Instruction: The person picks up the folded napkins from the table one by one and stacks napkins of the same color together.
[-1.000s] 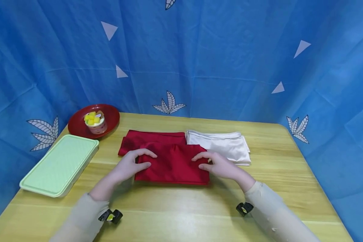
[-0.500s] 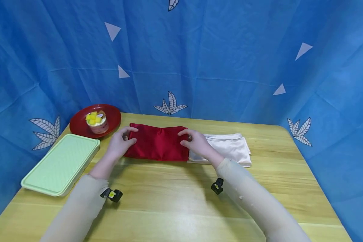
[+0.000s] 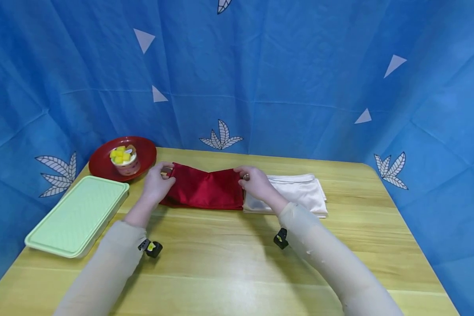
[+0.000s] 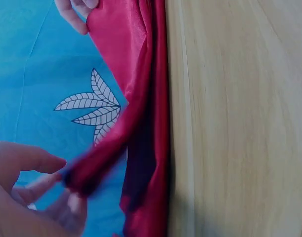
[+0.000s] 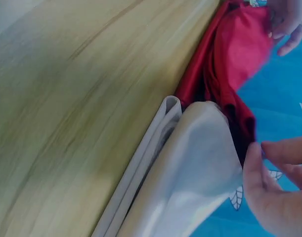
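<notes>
A red satin cloth (image 3: 205, 188) hangs between both hands at the back of the table, its top edge sagging in the middle. My left hand (image 3: 157, 183) pinches its upper left corner; in the left wrist view the fingers (image 4: 47, 163) hold that corner raised. The upper right corner is pinched by my right hand (image 3: 256, 183), thumb against fingers in the right wrist view. More folded red fabric (image 4: 158, 197) lies under the raised part. To the right, a folded white satin cloth (image 3: 296, 193) rests on the table, partly behind the right hand.
A red plate (image 3: 98, 160) with a cup of fruit-topped dessert (image 3: 125, 162) stands at the back left. In front of it lies a box with a pale green lid (image 3: 79, 215). A blue patterned curtain (image 3: 300, 74) rises behind the wooden table (image 3: 237, 263).
Both hands have carried the red cloth back and to the left, over the other folded red cloth. In the last half second its top edge has sagged further.
</notes>
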Demonstrator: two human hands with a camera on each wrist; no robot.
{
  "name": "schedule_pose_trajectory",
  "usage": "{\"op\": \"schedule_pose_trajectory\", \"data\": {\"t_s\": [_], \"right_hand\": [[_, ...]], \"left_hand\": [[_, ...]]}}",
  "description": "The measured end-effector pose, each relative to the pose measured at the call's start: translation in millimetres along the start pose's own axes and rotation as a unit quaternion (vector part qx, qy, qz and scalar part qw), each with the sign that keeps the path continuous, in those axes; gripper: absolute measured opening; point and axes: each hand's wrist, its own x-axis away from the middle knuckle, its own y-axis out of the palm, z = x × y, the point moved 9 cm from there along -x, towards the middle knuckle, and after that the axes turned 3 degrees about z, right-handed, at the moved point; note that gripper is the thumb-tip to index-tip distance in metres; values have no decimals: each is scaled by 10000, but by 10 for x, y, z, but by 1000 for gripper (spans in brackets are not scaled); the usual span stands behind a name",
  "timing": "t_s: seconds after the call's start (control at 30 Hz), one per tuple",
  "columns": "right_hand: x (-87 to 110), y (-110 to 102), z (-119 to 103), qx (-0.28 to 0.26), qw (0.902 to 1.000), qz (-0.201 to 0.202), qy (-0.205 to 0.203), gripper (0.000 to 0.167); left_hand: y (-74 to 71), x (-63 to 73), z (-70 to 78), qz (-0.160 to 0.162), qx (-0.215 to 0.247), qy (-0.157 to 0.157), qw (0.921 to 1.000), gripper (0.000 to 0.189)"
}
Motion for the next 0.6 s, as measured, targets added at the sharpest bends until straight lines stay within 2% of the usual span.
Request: {"op": "schedule_pose_trajectory", "data": {"t_s": [0.2, 0.43, 0.6], "right_hand": [[99, -201, 26, 190, 9987, 370, -291, 44], [357, -447, 120, 645, 9916, 819, -760, 40], [586, -606, 256, 1383, 9807, 1036, -917, 39]], "left_hand": [[-81, 53, 138, 226, -766, 624, 9948, 39], [-68, 166, 239, -39, -1146, 1125, 9870, 41], [-79, 261, 264, -124, -1497, 1341, 9795, 46]]}}
